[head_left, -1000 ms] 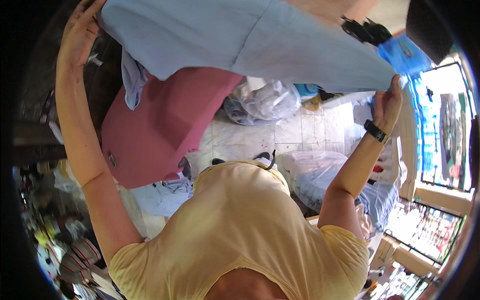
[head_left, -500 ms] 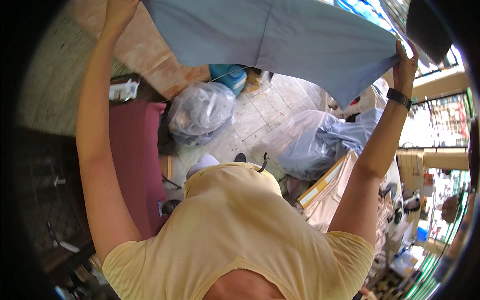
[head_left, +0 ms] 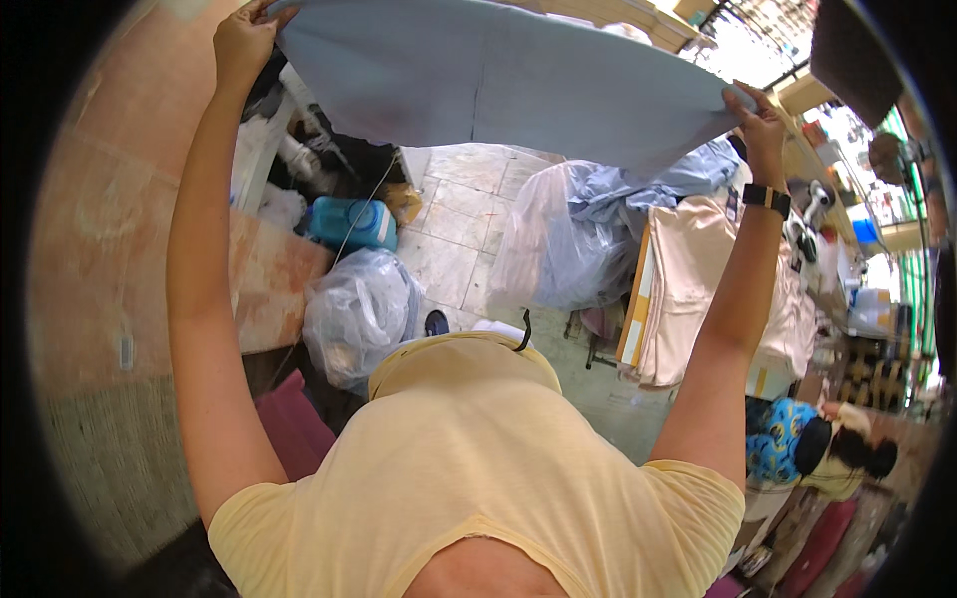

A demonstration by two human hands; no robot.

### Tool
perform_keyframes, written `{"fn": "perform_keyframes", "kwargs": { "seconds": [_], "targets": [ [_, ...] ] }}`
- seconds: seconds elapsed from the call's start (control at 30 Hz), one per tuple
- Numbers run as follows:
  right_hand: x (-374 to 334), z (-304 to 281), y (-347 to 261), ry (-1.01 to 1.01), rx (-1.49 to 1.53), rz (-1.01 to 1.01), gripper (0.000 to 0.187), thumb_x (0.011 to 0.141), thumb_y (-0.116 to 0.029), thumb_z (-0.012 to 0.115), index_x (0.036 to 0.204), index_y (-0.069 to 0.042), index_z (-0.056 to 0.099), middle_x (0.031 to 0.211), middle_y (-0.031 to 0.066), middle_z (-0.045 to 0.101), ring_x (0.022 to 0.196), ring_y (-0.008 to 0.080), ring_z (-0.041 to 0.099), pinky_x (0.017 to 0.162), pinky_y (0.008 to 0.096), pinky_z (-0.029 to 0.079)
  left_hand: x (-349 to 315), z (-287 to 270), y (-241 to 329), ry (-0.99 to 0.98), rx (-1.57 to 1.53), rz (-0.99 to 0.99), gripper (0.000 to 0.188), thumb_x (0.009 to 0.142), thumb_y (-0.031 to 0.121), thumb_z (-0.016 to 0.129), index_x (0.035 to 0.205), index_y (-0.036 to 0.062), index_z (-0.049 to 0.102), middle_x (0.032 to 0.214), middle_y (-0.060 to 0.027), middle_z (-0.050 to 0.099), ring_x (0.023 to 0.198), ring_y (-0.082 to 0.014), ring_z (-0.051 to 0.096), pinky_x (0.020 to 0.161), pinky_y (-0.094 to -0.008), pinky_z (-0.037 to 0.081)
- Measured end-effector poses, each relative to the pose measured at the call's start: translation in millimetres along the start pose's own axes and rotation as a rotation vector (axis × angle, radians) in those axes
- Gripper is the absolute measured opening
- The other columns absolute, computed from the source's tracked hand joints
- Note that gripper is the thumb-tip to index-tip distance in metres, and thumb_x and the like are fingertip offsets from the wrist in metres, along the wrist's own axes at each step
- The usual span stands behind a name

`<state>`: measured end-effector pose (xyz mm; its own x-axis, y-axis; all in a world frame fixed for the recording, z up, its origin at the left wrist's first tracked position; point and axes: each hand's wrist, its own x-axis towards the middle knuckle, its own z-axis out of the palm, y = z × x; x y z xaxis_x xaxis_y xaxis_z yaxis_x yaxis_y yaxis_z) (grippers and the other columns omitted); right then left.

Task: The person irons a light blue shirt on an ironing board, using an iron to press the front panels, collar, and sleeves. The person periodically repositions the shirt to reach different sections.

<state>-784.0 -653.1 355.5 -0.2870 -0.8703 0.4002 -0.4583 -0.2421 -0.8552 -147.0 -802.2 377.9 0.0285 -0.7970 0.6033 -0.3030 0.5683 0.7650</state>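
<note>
A blue-grey piece of cloth (head_left: pixel 478 75) with a seam down its middle is stretched between my raised hands at the far side of the view. My left hand (head_left: pixel 247 45) pinches its left corner between thumb and fingers. At the opposite corner my right hand (head_left: pixel 760 118), with a dark band on the wrist, grips the edge. The cloth sags slightly between them, and its upper edge is partly cut off by the frame. Below its right end lies crumpled blue cloth (head_left: pixel 648 189), partly in a clear plastic bag (head_left: pixel 538 229).
Beige folded cloth (head_left: pixel 688 269) lies in a stack at my right. Left of centre are a filled clear bag (head_left: pixel 361 314) and a blue-teal plastic container (head_left: pixel 354 223), beside a reddish-brown tabletop (head_left: pixel 189 239). Another person in a blue patterned top (head_left: pixel 783 444) is at the lower right.
My body has turned to the right with the cloth still held in both hands. The beige stack has come further forward in view; the maroon cloth at left has slid back toward me.
</note>
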Motion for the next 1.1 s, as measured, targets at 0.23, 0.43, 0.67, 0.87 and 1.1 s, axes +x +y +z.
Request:
{"fn": "perform_keyframes", "kwargs": {
  "seconds": [0.23, 0.43, 0.67, 0.87, 1.1],
  "targets": [
    [-69, -4, 42, 0.251, -0.110, 0.107, 0.030, 0.080, -0.009, 0.081, 0.108, -0.004, 0.072, 0.092, 0.0012, 0.072, 0.077, 0.0065, 0.062, 0.072, 0.0212, 0.049, 58, 88, -51, -0.088, 0.441, 0.078, 0.028, 0.088, 0.029, 0.074, 0.113, 0.0171, 0.074, 0.098, -0.0041, 0.075, 0.091, -0.0122, 0.069, 0.081, -0.0256, 0.050],
    [-141, 13, 60, 0.525, -0.260, 0.346, 0.023, 0.082, -0.011, 0.079, 0.102, -0.002, 0.072, 0.090, 0.0020, 0.071, 0.081, 0.0073, 0.064, 0.074, 0.0222, 0.050, 90, 202, -96, -0.167, 0.517, 0.168, 0.026, 0.083, 0.020, 0.077, 0.109, 0.0164, 0.075, 0.090, -0.0103, 0.075, 0.079, -0.0131, 0.070, 0.071, -0.0283, 0.052],
    [-155, 48, 49, 0.491, 0.716, 0.668, 0.036, 0.087, -0.001, 0.071, 0.122, -0.003, 0.064, 0.107, 0.0076, 0.069, 0.093, 0.0130, 0.066, 0.084, 0.0267, 0.053, 131, 303, -168, -0.350, 0.049, -0.035, 0.028, 0.088, 0.006, 0.071, 0.116, 0.0105, 0.072, 0.105, -0.0043, 0.074, 0.090, -0.0114, 0.069, 0.081, -0.0242, 0.052],
    [-116, 29, 71, 0.704, 0.330, 0.563, 0.044, 0.086, 0.001, 0.071, 0.129, -0.004, 0.062, 0.118, 0.0083, 0.067, 0.099, 0.0124, 0.063, 0.090, 0.0276, 0.051, 189, 379, -175, -0.454, -0.037, 0.076, 0.027, 0.088, 0.005, 0.071, 0.114, 0.0104, 0.073, 0.105, -0.0044, 0.074, 0.094, -0.0119, 0.069, 0.085, -0.0229, 0.051],
    [-61, -1, 70, 0.879, 0.026, 0.317, 0.043, 0.085, 0.006, 0.070, 0.127, -0.003, 0.064, 0.118, 0.0068, 0.067, 0.099, 0.0106, 0.062, 0.092, 0.0229, 0.047, 265, 459, -165, -0.471, 0.125, 0.393, 0.029, 0.087, 0.024, 0.071, 0.116, 0.0201, 0.073, 0.101, -0.0101, 0.074, 0.091, -0.0210, 0.071, 0.082, -0.0318, 0.052]
  ]
}}
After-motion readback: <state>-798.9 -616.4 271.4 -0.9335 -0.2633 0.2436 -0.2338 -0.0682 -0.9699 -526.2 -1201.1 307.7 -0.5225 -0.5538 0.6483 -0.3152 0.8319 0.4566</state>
